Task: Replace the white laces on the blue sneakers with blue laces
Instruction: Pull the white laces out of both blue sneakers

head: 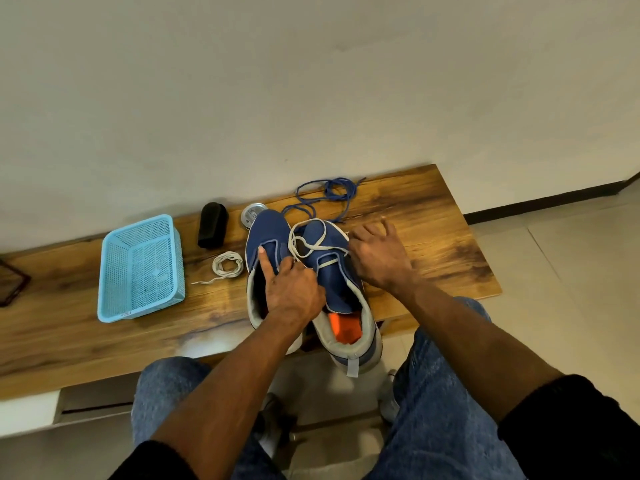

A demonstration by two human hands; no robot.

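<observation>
Nearest are the person's knees in blue jeans, with both forearms reaching out over a wooden bench. Two blue sneakers stand side by side at the bench's front edge, heels toward the person. The right sneaker has an orange insole and a white lace lying loose in loops over its tongue. The left sneaker shows no lace. The left hand rests between the two, forefinger straight on the left sneaker's tongue, the other fingers curled at the white lace; whether they pinch it I cannot tell. The right hand lies on the right sneaker's outer side, fingers spread. Left of the sneakers lie a coiled white lace and a light blue basket. Farther back stand a black brush and a small round tin. The blue laces lie tangled near the wall.
</observation>
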